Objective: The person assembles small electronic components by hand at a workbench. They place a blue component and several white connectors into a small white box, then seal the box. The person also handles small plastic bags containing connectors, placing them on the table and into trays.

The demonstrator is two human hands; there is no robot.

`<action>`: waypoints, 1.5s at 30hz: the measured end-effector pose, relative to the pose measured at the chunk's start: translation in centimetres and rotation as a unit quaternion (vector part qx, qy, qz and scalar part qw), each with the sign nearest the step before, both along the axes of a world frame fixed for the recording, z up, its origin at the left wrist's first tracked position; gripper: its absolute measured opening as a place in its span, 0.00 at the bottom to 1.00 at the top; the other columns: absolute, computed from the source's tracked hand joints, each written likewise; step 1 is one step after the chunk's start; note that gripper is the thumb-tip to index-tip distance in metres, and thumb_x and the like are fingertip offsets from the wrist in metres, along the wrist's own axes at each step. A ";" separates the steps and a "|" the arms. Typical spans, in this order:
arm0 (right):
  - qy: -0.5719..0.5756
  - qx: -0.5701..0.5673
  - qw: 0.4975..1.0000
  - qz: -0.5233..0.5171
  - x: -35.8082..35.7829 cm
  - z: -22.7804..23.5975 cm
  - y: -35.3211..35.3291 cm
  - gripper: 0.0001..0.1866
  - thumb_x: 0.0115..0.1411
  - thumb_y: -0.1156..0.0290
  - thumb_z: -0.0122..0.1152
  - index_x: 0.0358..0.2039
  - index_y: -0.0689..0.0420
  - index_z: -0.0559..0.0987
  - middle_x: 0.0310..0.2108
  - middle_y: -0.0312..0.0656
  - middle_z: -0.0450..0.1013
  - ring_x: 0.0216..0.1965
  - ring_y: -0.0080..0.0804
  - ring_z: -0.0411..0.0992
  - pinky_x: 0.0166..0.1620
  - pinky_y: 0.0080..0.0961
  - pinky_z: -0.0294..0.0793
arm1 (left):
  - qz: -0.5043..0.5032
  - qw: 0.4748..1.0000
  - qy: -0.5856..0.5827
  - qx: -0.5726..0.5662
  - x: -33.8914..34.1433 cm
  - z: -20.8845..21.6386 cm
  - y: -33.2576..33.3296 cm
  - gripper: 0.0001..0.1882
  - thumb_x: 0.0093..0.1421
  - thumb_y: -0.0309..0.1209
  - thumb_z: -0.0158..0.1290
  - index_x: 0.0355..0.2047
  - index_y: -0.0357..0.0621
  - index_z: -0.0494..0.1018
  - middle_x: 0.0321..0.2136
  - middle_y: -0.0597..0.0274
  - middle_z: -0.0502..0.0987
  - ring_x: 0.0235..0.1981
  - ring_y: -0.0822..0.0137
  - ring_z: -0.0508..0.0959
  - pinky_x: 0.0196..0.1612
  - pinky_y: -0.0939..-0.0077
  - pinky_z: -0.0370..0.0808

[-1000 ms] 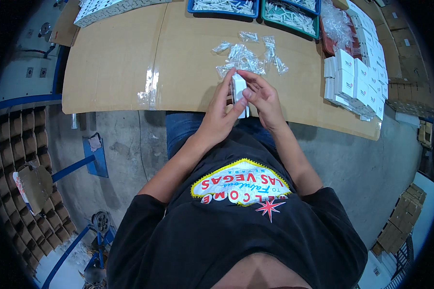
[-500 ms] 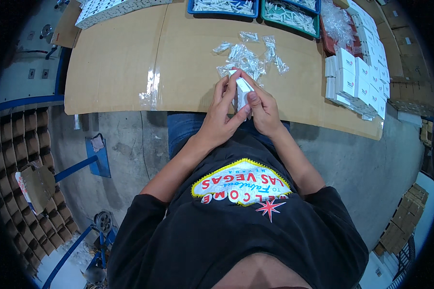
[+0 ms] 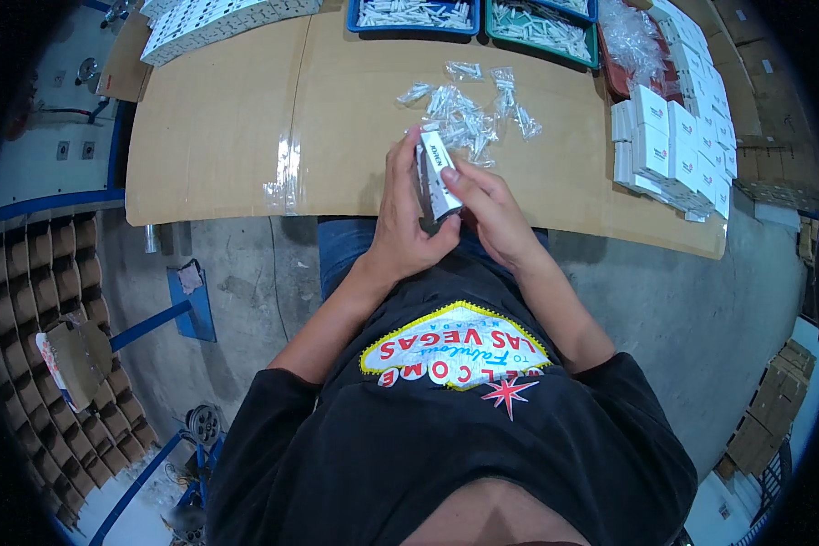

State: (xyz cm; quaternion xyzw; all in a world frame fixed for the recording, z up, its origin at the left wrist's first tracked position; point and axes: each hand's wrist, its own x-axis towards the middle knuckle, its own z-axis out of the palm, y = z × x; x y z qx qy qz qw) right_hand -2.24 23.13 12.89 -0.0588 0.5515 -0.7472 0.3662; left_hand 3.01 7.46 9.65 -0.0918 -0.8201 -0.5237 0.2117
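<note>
A small white box (image 3: 438,171) with a dark side is between my two hands, above the table's near edge. My left hand (image 3: 400,202) wraps round its left side and its underside. From the right, my right hand (image 3: 490,202) grips it, with the thumb lying on the white face. Just beyond the box lies a loose pile of clear plastic bags (image 3: 460,116) with small white stick-like pieces inside. My fingers hide part of the box, and its contents cannot be made out.
Cardboard covers the table (image 3: 218,127). At the far side stand a blue tray (image 3: 413,35) and a green tray (image 3: 543,56) of white pieces. On the right are stacked white boxes (image 3: 669,150) and a red tray (image 3: 617,80) of clear bags. A patterned white carton (image 3: 227,32) stands far left.
The box has turned in my hands and come slightly left, showing more of its long white face and a dark side. My left fingers have straightened along it.
</note>
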 end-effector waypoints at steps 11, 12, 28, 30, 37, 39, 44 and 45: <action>0.091 -0.031 0.993 -0.063 2.4 0.9 -2.5 0.25 0.72 0.65 0.56 0.65 0.62 0.70 0.53 0.39 0.75 0.51 0.19 0.72 0.54 0.20 0.71 | 0.013 0.981 0.052 0.187 -1.5 -2.8 0.5 0.71 0.43 0.76 0.59 0.69 0.31 0.48 0.59 0.42 0.65 0.62 0.48 0.67 0.66 0.52 0.62; 0.112 -0.015 0.992 -0.056 2.6 1.3 -2.4 0.24 0.73 0.65 0.55 0.65 0.63 0.70 0.52 0.39 0.75 0.51 0.19 0.72 0.53 0.20 0.71 | 0.021 0.983 0.059 0.174 -1.4 -2.9 0.5 0.70 0.43 0.77 0.58 0.68 0.31 0.49 0.59 0.42 0.65 0.62 0.48 0.67 0.67 0.51 0.60; 0.309 0.086 0.947 -0.003 2.7 2.3 -2.0 0.30 0.71 0.59 0.57 0.65 0.65 0.68 0.63 0.59 0.67 0.65 0.46 0.66 0.66 0.34 0.62 | 0.077 0.938 0.009 0.338 -0.9 0.9 1.4 0.63 0.54 0.80 0.43 0.69 0.34 0.49 0.62 0.46 0.63 0.64 0.53 0.64 0.67 0.55 0.59; 0.328 0.103 0.939 0.010 1.9 1.3 -1.4 0.27 0.67 0.63 0.61 0.64 0.60 0.72 0.67 0.58 0.61 0.70 0.51 0.59 0.69 0.40 0.58 | 0.100 0.870 -0.047 0.481 -1.7 1.6 1.7 0.53 0.63 0.76 0.28 0.67 0.38 0.59 0.60 0.46 0.68 0.63 0.53 0.67 0.68 0.55 0.60; 0.488 0.163 0.856 0.039 -0.8 0.8 0.9 0.30 0.57 0.74 0.64 0.62 0.51 0.76 0.73 0.48 0.56 0.73 0.51 0.52 0.73 0.48 0.49 | -0.017 0.613 -0.284 0.737 -1.0 3.3 -0.9 0.37 0.69 0.62 0.32 0.57 0.43 0.69 0.53 0.50 0.75 0.56 0.53 0.75 0.60 0.49 0.69; 0.490 0.180 0.851 0.056 -1.1 0.0 1.2 0.27 0.59 0.73 0.64 0.61 0.51 0.77 0.70 0.44 0.62 0.71 0.50 0.58 0.73 0.53 0.46 | -0.036 0.614 -0.301 0.729 -1.0 3.7 -0.5 0.34 0.71 0.61 0.33 0.60 0.48 0.67 0.57 0.53 0.72 0.58 0.55 0.73 0.60 0.48 0.69; 0.464 0.179 0.867 0.010 -0.9 -0.3 0.8 0.24 0.61 0.73 0.63 0.59 0.53 0.78 0.63 0.44 0.70 0.64 0.46 0.68 0.69 0.50 0.57 | -0.007 0.791 -0.229 0.567 -0.6 1.3 0.9 0.29 0.74 0.58 0.37 0.61 0.50 0.65 0.58 0.60 0.70 0.61 0.64 0.69 0.62 0.55 0.67; 0.464 0.156 0.872 0.004 -0.9 -0.2 0.7 0.24 0.61 0.73 0.64 0.59 0.53 0.78 0.63 0.45 0.71 0.62 0.45 0.69 0.68 0.47 0.59 | 0.005 0.836 -0.194 0.512 -0.4 0.6 1.4 0.29 0.74 0.57 0.39 0.61 0.49 0.66 0.57 0.60 0.70 0.61 0.66 0.68 0.62 0.57 0.66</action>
